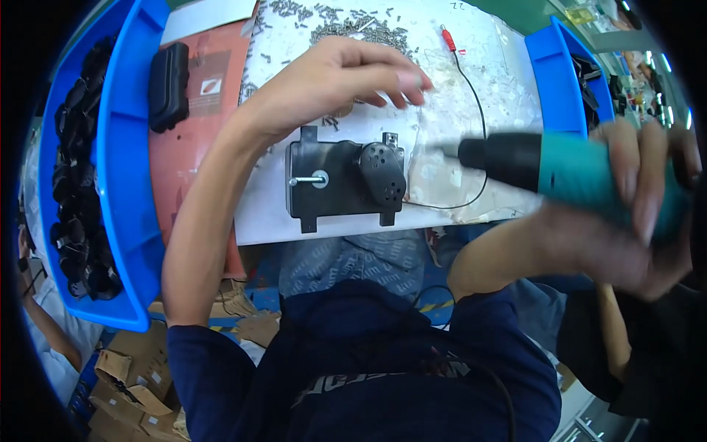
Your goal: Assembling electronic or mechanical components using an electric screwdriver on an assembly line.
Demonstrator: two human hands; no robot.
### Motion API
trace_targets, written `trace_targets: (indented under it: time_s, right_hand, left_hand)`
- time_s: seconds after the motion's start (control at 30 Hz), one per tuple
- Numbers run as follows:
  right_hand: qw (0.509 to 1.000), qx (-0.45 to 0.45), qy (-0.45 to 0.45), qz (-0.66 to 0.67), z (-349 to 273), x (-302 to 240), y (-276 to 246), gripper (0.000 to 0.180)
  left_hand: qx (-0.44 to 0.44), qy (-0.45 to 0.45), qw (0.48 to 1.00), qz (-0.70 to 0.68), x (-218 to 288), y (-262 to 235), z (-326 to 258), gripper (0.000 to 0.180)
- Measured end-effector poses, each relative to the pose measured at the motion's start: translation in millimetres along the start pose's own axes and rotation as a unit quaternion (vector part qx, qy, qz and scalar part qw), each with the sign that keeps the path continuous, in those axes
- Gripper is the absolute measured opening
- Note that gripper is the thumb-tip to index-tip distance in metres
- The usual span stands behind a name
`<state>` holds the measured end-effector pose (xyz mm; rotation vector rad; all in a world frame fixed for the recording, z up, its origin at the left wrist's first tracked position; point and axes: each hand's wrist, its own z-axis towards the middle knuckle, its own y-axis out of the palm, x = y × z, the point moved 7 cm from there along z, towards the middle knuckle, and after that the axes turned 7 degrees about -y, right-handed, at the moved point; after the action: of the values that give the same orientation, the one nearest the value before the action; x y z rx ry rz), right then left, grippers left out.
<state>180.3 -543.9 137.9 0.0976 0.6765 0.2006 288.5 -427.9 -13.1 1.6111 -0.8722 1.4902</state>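
Black housing [345, 180] sits mid white sheet. My right hand [639, 193] wrapped round teal driver [560, 168], tip just right of housing. Left hand [346, 79] above housing, fingers loosely curled over screw pile [352, 26], pinch probably empty, blurred. I'd seat screw square before triggering.

right hand [648, 199] grips a teal electric screwdriver [560, 168] beside the black housing [346, 180]; left hand [339, 81] reaches over scattered screws [353, 26]
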Motion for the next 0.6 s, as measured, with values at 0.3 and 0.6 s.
trace_targets:
  time_s: [0.3, 0.6]
  right_hand:
    - [0.989, -0.100, 0.104, -0.022, -12, -16, 44, 0.034]
    - [0.985, -0.127, 0.116, -0.014, -11, -7, 51, 0.034]
  left_hand:
    - [-0.167, -0.027, 0.981, 0.097, 4, 30, -14, 0.044]
    - [-0.154, -0.008, 0.984, 0.085, 0, 33, -11, 0.041]
